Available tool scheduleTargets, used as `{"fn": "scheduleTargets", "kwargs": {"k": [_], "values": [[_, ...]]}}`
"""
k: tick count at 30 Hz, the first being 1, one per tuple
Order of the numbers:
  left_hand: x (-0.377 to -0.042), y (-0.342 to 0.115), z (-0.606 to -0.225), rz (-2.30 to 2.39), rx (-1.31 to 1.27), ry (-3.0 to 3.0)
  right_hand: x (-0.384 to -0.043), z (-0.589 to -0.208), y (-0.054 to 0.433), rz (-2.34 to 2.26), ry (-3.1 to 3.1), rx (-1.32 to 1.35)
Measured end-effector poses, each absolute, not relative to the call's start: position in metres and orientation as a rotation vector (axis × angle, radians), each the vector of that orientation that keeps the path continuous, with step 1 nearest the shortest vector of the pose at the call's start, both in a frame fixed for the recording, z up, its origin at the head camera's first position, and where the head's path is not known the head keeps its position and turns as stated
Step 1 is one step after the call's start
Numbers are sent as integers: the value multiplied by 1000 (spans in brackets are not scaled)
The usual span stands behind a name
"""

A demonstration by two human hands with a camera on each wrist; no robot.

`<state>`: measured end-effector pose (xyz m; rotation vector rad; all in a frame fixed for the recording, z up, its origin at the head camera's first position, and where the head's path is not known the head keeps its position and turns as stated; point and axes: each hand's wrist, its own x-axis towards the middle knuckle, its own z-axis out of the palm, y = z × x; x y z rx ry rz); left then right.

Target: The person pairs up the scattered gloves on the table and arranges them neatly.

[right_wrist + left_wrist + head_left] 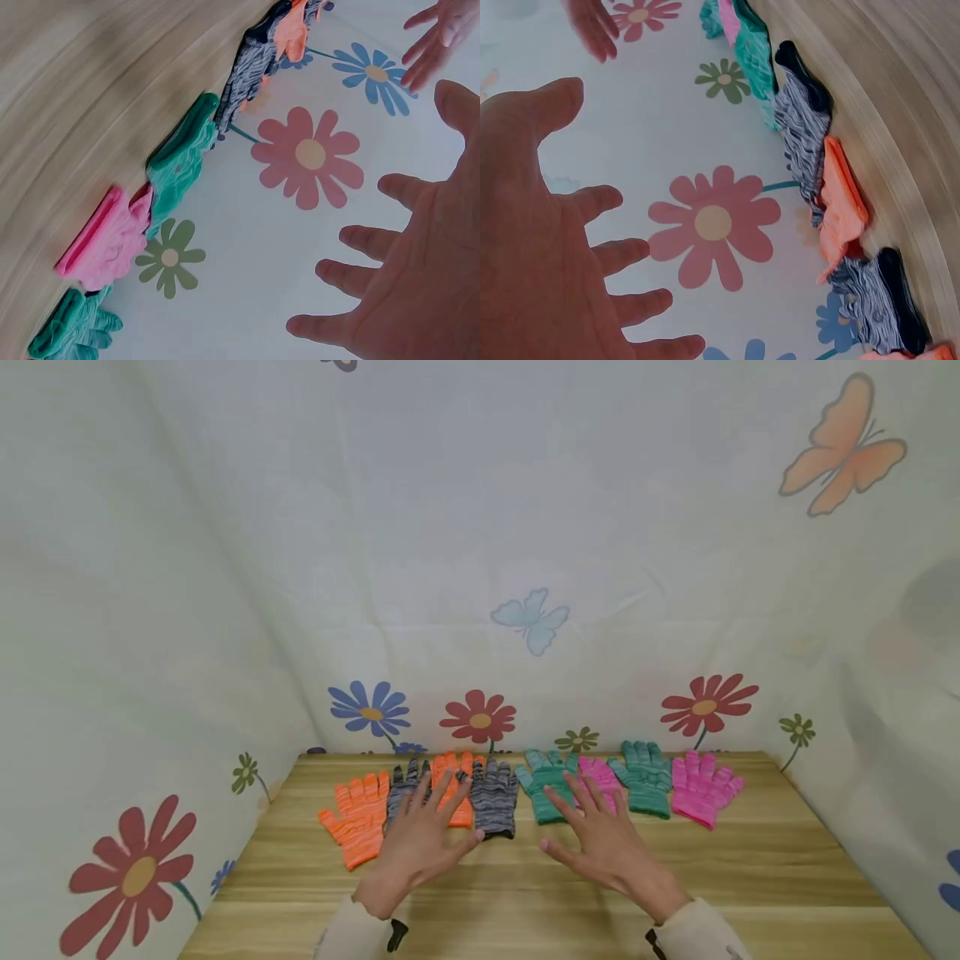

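Note:
My left hand [423,839] is held over the left half of a row of knitted gloves, fingers spread and holding nothing. Under or beside it lie an orange glove [356,822], a grey-black glove [399,789], a second orange glove [462,814] and a second grey-black glove [495,797]. My right hand [611,847], also spread and holding nothing, is over a green glove [551,785] and a pink glove [596,777], both partly covered. To its right lie another green glove [647,781] and another pink glove [703,787]. Both wrist views show the hands raised off the gloves.
The gloves lie along the back of a wood-grain table [780,860], finger ends toward the back. White cloth [420,527] printed with flowers and butterflies rises behind and at both sides. Dark straps show at both sleeve cuffs.

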<state>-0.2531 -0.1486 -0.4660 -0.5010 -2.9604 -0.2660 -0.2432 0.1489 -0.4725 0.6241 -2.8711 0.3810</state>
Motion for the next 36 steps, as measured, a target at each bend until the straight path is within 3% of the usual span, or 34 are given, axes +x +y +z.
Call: {"fn": "scheduleTargets", "kwargs": {"k": [36], "values": [[-257,-240,-499,-359,-271,-3012,-224,-484,109,418,-2892,886]]}}
